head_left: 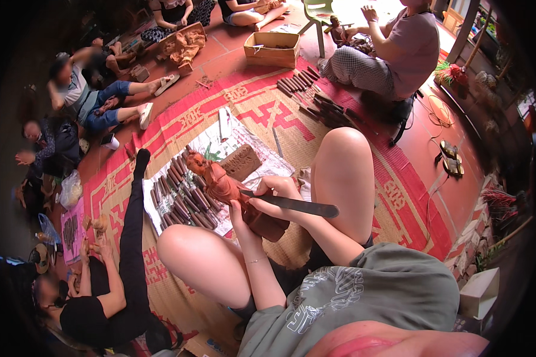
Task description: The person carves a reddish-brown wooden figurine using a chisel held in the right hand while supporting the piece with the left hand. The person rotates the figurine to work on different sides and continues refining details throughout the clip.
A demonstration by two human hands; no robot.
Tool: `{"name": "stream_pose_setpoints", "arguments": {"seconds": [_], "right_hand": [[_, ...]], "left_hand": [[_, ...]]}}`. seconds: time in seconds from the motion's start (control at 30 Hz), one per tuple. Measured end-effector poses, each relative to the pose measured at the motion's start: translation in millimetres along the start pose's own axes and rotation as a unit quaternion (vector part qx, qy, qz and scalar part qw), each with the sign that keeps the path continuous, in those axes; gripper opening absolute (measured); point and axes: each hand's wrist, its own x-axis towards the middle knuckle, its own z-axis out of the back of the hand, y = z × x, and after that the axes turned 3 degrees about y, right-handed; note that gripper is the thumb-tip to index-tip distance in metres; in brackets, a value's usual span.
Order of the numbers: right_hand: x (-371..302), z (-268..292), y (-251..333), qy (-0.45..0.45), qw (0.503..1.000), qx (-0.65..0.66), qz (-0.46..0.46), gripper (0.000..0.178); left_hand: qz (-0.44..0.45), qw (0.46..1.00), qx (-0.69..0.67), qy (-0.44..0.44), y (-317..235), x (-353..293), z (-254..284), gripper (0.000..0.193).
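Carving a wooden figure over the lap.

We see the left hand [239,209] clasping the wooden figure [232,191] from beneath, its long axis running from the head at upper left down to the base at lower right, above the woven mat [262,113]. The right hand [274,189] (the nearer to the blade) grips a chisel [292,204], lying crosswise with its tip against the figure's middle.

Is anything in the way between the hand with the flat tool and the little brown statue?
No, nothing visible. The right hand holds the carving tool with its tip right against the wooden figurine, which the left hand grips from below.
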Motion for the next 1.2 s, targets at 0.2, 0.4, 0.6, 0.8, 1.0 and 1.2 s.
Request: {"name": "stream_pose_setpoints", "arguments": {"seconds": [0.2,0.4,0.6,0.8,1.0,1.2], "right_hand": [[-3,-3,-1,-0.016,0.999,0.043,0.012,0.016],[-6,-1,-10,-0.028,0.995,0.098,0.011,0.015],[-2,4,-2,0.003,0.999,0.04,0.024,0.014],[-1,-3,-12,-0.047,0.994,0.094,0.025,0.015],[0,-5,-6,-0.033,0.999,0.025,0.03,0.022],[-2,6,4,0.03,0.998,-0.046,0.02,0.021]], "left_hand": [[-0.008,1.0,-0.003,0.019,0,0,8,0.055],[0.02,0.999,0.0,0.039,-4,-4,0,0.054],[0.057,0.998,-0.011,0.039,-4,-2,7,0.061],[0.038,0.999,-0.007,0.027,-6,-5,-6,0.059],[0.013,0.999,0.019,0.03,-1,-1,0,0.054],[-0.004,1.0,0.024,0.014,-2,1,2,0.043]]}}
